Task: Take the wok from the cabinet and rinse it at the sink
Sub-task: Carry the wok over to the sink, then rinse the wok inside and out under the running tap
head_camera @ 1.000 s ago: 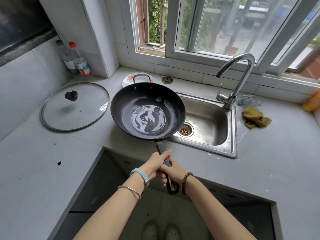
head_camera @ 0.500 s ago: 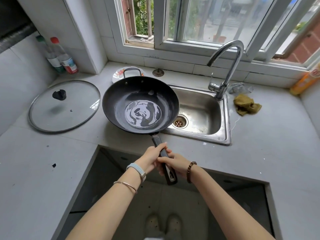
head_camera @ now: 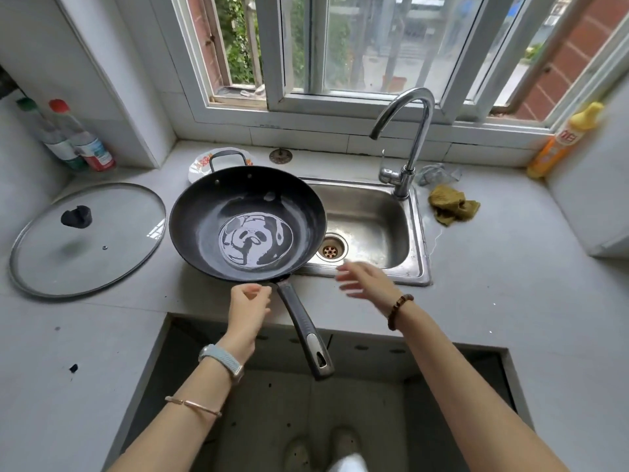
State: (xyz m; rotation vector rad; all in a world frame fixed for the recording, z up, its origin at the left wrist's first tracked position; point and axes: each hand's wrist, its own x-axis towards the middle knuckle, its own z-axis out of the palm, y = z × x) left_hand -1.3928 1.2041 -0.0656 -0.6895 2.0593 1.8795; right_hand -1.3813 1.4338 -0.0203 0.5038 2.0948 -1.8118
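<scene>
The black wok (head_camera: 204, 216) rests on the counter with its right side over the left edge of the steel sink (head_camera: 374, 212). A thin pool of water reflects in its bottom. Its long handle (head_camera: 303, 328) sticks out toward me over the counter's cutout. My left hand (head_camera: 248, 311) is just left of the handle's root, fingers loosely curled, not around the handle. My right hand (head_camera: 364, 279) is blurred, fingers spread, over the sink's front rim near the drain (head_camera: 330, 251). The curved tap (head_camera: 413, 148) stands at the sink's back right, with no water running.
A glass lid (head_camera: 102, 253) lies on the counter left of the wok. Two bottles (head_camera: 85, 141) stand in the back-left corner and a plate (head_camera: 200, 165) sits behind the wok. A yellow-green cloth (head_camera: 451, 206) and an orange bottle (head_camera: 561, 141) are right of the sink.
Both hands let go of the wok's handle. The wok now sits on the counter and sink edge. My right hand has swung right toward the sink, and my left hand stays beside the handle.
</scene>
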